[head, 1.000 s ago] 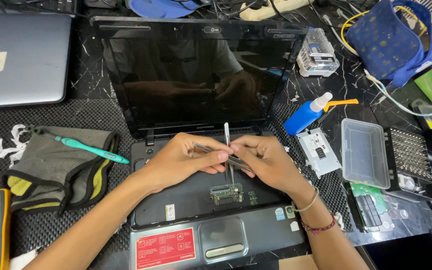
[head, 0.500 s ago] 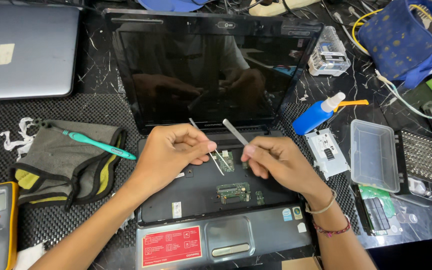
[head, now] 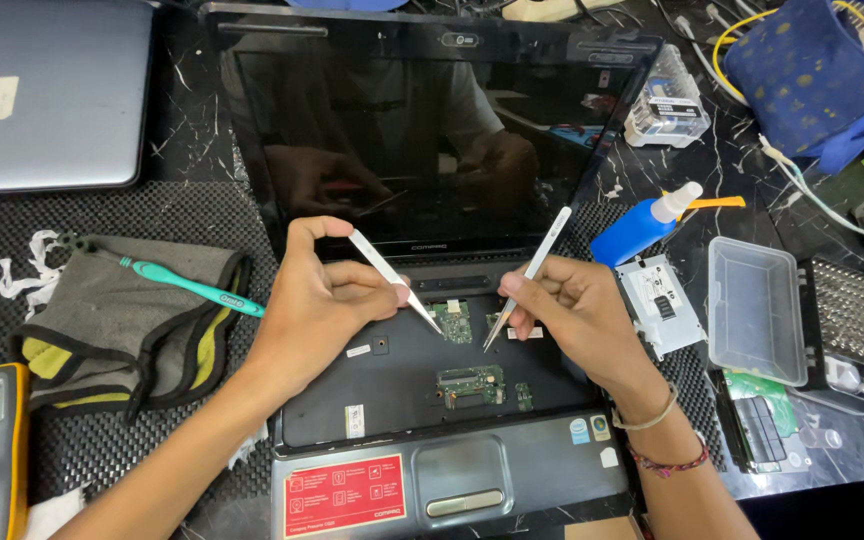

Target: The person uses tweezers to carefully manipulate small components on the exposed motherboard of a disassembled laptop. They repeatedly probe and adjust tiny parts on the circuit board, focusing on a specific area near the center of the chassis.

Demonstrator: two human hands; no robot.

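Two tweezers over an opened laptop

Your left hand [head: 317, 300] pinches one pair of tweezers [head: 394, 281], your right hand [head: 577, 320] another pair [head: 529, 273], tips near the small green board [head: 455, 322] in the laptop [head: 452, 440]; a red rectangular label [head: 343, 494] sits lower left.

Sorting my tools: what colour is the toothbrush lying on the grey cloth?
Teal toothbrush, on the cloth; head view.

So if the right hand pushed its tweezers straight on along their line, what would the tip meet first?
Probably the small green circuit board in the open laptop bay; the tweezers in the right hand point down-left at it, though depth is unclear.
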